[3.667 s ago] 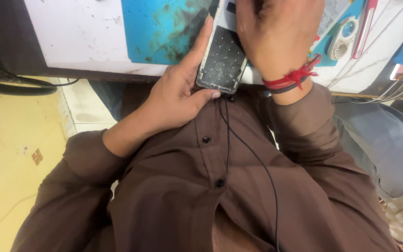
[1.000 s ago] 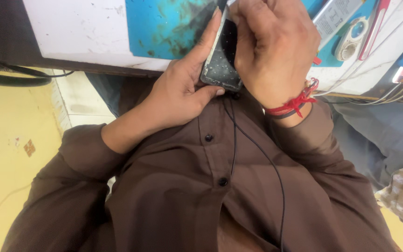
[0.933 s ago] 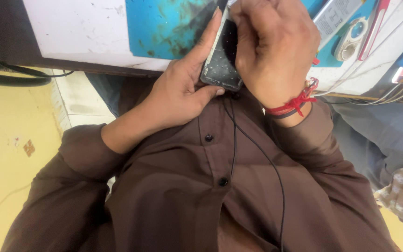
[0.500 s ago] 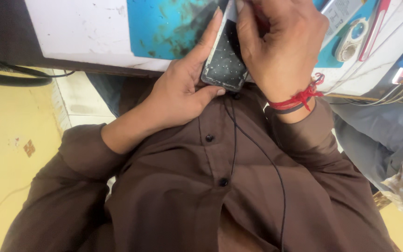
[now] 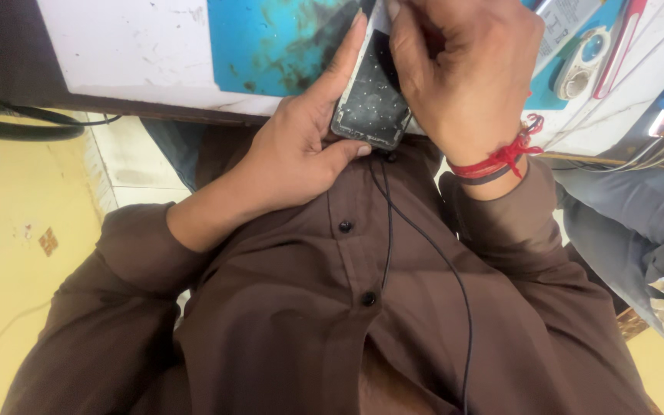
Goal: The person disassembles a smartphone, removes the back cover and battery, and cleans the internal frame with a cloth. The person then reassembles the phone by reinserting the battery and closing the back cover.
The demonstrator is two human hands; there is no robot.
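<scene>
White and a little stained, the worktable (image 5: 140, 54) runs across the top of my view, and its dark front edge passes just behind the hands. On it lies a turquoise mat (image 5: 270, 42) with black smears over its right part. Further right on the table I see a small white and blue round-ended device (image 5: 578, 69) and a red-edged tool (image 5: 624, 38), both lying on a blue surface, and some thin cables (image 5: 616, 157) come down over the table edge near the right side. Under the table, at the left, the floor (image 5: 17, 230) is pale yellow with a small brownish mark, next to some lighter tiles, and a thick black cable (image 5: 17, 127) lies in a curve there. In front of the table edge, close to the chest, my left hand (image 5: 293, 154) holds a small dark phone (image 5: 370, 107) with a dotted, dusty face: the thumb is under its lower end and the fingers go up along its left side. My right hand (image 5: 463, 77) is closed over the upper right part of the phone, gripping it from above; a red thread (image 5: 501, 157) is tied at that wrist. A thin black wire (image 5: 424, 246) goes down over the brown shirt (image 5: 309, 330). Grey cloth (image 5: 632, 223) is at the right.
</scene>
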